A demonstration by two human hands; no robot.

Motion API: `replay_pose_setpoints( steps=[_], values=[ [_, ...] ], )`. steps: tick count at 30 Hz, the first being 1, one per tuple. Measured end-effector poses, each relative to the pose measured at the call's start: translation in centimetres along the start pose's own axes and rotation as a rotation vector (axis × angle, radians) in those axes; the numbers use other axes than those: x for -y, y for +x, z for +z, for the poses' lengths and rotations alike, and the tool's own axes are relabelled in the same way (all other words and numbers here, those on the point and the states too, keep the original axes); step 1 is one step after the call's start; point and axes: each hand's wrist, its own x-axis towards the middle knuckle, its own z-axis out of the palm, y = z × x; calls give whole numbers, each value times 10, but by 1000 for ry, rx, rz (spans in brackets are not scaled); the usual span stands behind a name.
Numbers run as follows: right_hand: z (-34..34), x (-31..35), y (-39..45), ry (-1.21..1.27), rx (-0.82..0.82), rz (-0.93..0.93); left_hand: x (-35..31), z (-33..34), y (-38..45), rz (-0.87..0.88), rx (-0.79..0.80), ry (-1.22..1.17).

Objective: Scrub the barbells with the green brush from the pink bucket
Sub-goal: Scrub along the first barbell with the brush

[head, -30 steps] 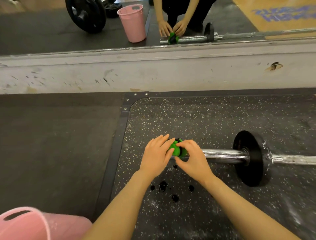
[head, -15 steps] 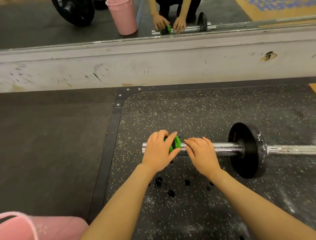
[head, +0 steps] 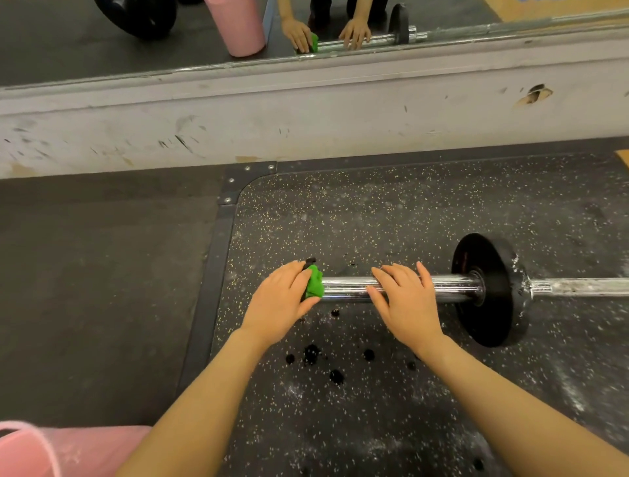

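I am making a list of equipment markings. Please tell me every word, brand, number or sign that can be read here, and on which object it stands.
None can be read.
Black weight plate: no legible marking.
Barbell sleeve, green brush, pink bucket: no text visible.
Blue shapes at the mirror's top right edge: cut off, unreadable.

I'm looking down at a gym floor: speckled black rubber matting [head: 374,218] with a bolted metal corner edge [head: 238,190], a chrome barbell [head: 401,289] carrying a black weight plate [head: 490,289], and a wall mirror [head: 102,44] above a scuffed white ledge [head: 306,119], reflecting another plate.
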Motion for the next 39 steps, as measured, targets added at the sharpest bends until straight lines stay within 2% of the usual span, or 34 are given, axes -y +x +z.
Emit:
replay_pose_setpoints(
  steps=[3,10,14,18,23,30,35,39],
  values=[
    [1,0,0,-1,8,7,-13,4,6,-30,-39,-45],
    [3,-1,1,-7,-9,4,-47,21,26,19,-78,-36],
    [3,-1,2,-6,-18,2,-39,23,18,29,-115,-31],
    [3,-2,2,20,-20,1,-13,21,-1,-32,-185,-36],
    [3,-2,3,30,-18,-2,-9,22,-6,-91,-189,-32],
    [4,-3,5,8,-4,-8,-58,31,19,36,-179,-46],
    [3,-3,5,17,-23,-15,-41,32,10,73,-181,-38],
    [2,-4,6,34,-22,-18,-17,28,-6,0,-222,-38]
  ],
)
